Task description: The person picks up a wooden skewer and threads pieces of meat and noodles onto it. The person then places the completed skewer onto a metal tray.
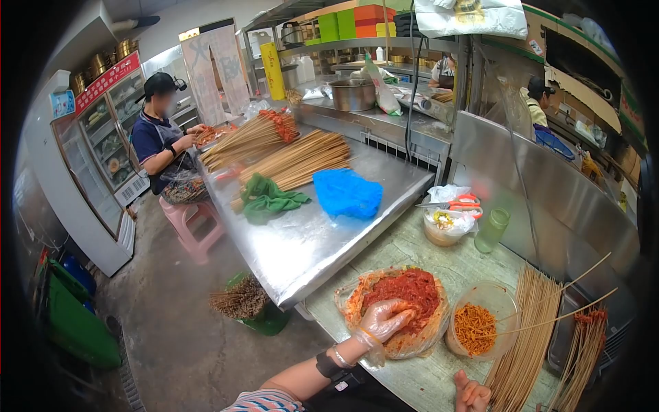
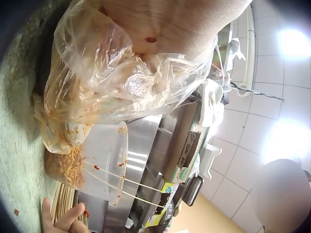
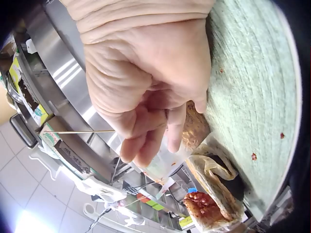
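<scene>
My left hand (image 1: 386, 321), in a clear plastic glove, reaches into a plastic-lined heap of red marinated meat (image 1: 420, 288). Its bent fingers touch the meat; what lies between the fingertips is hidden. In the left wrist view the loose glove (image 2: 116, 82) covers most of that hand. My bare right hand (image 3: 150, 82) hovers near the table's front edge, fingers loosely curled and nothing visible in them. Just beyond it stands a clear plastic tub (image 1: 504, 309) holding orange shreds (image 1: 473, 329), with two thin skewers (image 1: 580, 317) leaning out over its rim.
Bare bamboo skewers (image 1: 525, 336) lie right of the tub, with red-tipped skewers (image 1: 580, 357) farther right. Behind are a green glass (image 1: 491, 232) and a bowl with scissors (image 1: 465, 200) on it. A steel table (image 1: 295, 240) bears skewer piles. Another person (image 1: 161, 137) sits at left.
</scene>
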Tool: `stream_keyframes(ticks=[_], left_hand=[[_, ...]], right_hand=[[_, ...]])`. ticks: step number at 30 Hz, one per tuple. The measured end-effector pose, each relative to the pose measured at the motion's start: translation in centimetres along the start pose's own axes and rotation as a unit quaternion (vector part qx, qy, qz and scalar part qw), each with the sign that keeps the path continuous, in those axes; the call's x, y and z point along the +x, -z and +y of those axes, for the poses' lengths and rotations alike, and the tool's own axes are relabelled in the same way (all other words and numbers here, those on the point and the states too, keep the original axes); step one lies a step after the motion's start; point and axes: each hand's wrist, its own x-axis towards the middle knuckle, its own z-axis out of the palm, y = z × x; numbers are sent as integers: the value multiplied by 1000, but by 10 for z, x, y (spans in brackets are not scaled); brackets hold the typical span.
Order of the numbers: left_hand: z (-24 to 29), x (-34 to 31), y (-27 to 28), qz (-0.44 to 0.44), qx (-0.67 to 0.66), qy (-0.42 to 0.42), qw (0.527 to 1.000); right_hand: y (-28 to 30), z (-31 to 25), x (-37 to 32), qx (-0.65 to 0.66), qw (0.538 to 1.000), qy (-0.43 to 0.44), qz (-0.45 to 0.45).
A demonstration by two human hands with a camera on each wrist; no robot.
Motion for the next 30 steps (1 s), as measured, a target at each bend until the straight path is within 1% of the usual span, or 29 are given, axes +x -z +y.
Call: stream_keyframes(ticks=[2, 5, 8, 11, 14, 17, 19, 23, 25, 29, 30], left_hand=[[0, 0, 0, -2, -13, -4, 1000], [-1, 0, -1, 1, -35, 22, 999], [2, -1, -2, 6, -36, 19, 999], [1, 0, 1, -1, 20, -17, 1000], [-5, 1, 2, 2, 21, -22, 1000], [1, 0, 3, -12, 44, -13, 999], [0, 0, 3, -12, 29, -14, 999], [-15, 2, 5, -13, -10, -13, 1000], [-11, 1, 2, -1, -1, -12, 1000], [-11, 2, 1, 6, -7, -26, 1000], [-11, 1, 1, 6, -11, -19, 1000]], right_hand=[[0, 0, 0, -1, 1000, -1, 1], [-4, -2, 1, -2, 1000, -1, 2], [-5, -3, 2, 0, 1000, -5, 3], [-2, -2, 1, -2, 1000, -17, 5], [3, 1, 1, -10, 1000, -21, -2], [0, -1, 0, -12, 1000, -22, -1], [2, 0, 1, -21, 999, -21, -11], [-1, 0, 0, -18, 1000, -21, 13], [-4, -1, 0, -15, 999, -19, 29], [-7, -3, 0, -4, 1000, -13, 28], [-6, -3, 0, -3, 1000, -13, 26]])
